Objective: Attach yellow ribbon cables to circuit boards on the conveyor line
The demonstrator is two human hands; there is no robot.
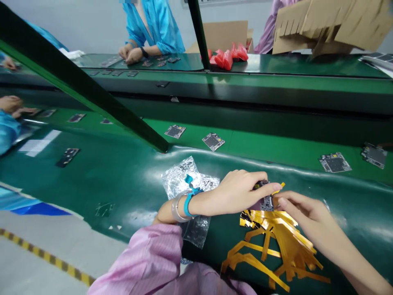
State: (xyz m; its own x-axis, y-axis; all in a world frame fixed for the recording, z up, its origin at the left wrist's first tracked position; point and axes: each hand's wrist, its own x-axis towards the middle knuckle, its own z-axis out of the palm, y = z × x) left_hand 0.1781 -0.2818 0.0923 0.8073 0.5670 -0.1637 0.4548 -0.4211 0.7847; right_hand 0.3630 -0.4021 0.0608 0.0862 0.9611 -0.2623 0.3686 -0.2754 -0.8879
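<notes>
My left hand (pixel 242 190) is closed around a small dark circuit board (pixel 266 203), thumb and fingers on its edges. The wrist above it wears a blue wrist strap (pixel 188 203) and a clear bangle. At the board's right edge, my right hand (pixel 299 207) pinches the end of an orange flex cable, mostly hidden by the fingers. A yellow-orange tip (pixel 278 188) sticks out past my left fingers. Directly below both hands lies a fanned pile of orange flex cables (pixel 285 241). A crumpled clear plastic bag (pixel 196 229) lies under my left forearm.
Several circuit boards (pixel 213 141) lie spaced along the green belt (pixel 245 145) beyond the bench edge. A slanted green post (pixel 123 114) crosses the left side. Co-workers' hands (pixel 132 54) work across the line, near red bags (pixel 227 59). Another dark board (pixel 68 157) lies left.
</notes>
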